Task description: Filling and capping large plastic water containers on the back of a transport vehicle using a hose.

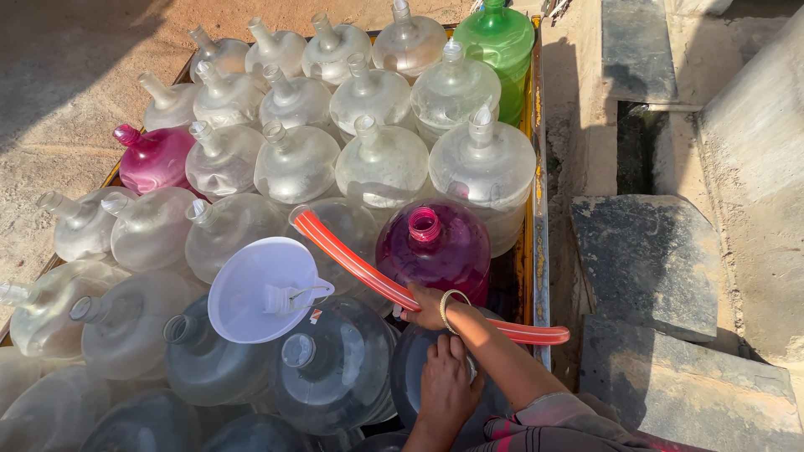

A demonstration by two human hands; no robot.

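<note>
Hose (368,269), one, red, gripped in closed right hand (427,308), running up-left from grip. Left hand (445,385) flat on dark jug (419,368) just below grip, fingers open, holding nothing. One white funnel (264,289) left of grip; magenta jug (435,247) uncapped above; contents cannot tell.

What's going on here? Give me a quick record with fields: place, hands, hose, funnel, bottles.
Place: cart bed packed with large water bottles, beside concrete slabs
Right hand: grips red hose
Left hand: rests on dark bottle
Hose: lies slanted across the bottle tops
Funnel: white, tipped on its side over bottles
Bottles: mostly clear; magenta bottle uncapped, green bottle at far corner
</note>
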